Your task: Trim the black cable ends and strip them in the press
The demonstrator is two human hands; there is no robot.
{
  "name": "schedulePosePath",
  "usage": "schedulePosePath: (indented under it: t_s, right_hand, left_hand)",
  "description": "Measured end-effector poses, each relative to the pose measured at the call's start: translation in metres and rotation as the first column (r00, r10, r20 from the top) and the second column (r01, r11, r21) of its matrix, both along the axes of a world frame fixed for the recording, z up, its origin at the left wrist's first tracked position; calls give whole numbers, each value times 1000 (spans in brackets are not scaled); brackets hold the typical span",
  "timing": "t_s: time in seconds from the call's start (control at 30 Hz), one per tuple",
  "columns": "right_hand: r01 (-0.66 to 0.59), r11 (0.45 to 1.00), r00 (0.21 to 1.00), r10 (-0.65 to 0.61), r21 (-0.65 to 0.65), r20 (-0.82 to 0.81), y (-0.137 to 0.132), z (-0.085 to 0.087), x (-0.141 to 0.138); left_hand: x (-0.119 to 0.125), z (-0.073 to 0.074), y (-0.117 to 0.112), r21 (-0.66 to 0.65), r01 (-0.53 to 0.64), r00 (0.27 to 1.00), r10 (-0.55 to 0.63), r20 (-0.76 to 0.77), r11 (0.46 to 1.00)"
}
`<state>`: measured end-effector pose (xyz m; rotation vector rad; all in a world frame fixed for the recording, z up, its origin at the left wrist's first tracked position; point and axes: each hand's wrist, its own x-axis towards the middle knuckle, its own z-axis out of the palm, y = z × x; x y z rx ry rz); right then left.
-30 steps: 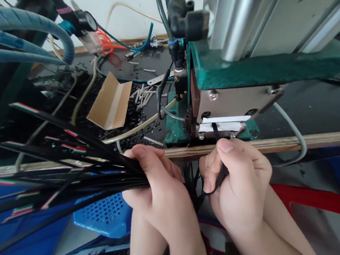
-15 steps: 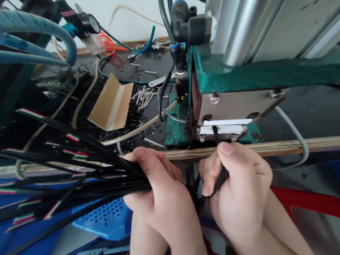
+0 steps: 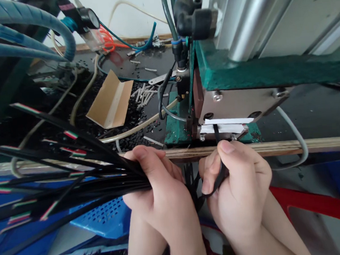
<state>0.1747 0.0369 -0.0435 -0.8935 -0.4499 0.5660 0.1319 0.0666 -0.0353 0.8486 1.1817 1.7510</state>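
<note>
My left hand (image 3: 163,187) is closed around a bundle of black cables (image 3: 112,184), whose stripped ends with red, green and white wires fan out to the left. My right hand (image 3: 237,185) pinches one black cable (image 3: 216,133) between thumb and fingers. This cable's upper end reaches into the narrow gap of a pneumatic press (image 3: 233,104), between two white strips (image 3: 225,128). Below my right fingers the cable loops back toward the dark strands between my hands. The cable's tip inside the press is hidden.
A wooden bench edge (image 3: 293,146) runs behind my hands. On the bench lie a folded cardboard piece (image 3: 111,103), grey tube offcuts (image 3: 145,96) and many black scraps. Blue hoses (image 3: 30,24) hang at upper left. Below are a blue perforated basket (image 3: 103,218) and a red stool (image 3: 316,206).
Both hands keep their grips and the cable stays in the press gap. The view has shifted slightly; the fanned cable ends appear a little further left.
</note>
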Motion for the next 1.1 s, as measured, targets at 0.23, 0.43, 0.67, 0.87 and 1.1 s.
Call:
schedulePosePath:
  t_s: [0.23,0.43,0.67,0.87,1.1]
  right_hand:
    - [14,999,999,-12,-45,42,-2,-8,1]
    - [40,999,969,-42,15,242,-4,-24,1]
    - [-175,984,769,110,41,629,-27,-24,-11]
    - [-286,955,719,155,85,677,-35,-18,-22]
    - [-397,916,654,236,61,719,-46,-21,-39]
  left_hand:
    - [-1,0,0,11,-1,1000,1,-18,1000]
    - [-15,8,-4,24,147,987,-148,62,989]
    - [-55,4,-23,-57,455,891,-454,28,889]
    - [-82,15,-45,-95,470,882,-471,12,878]
    - [-110,26,-64,-98,440,896,-444,-16,893]
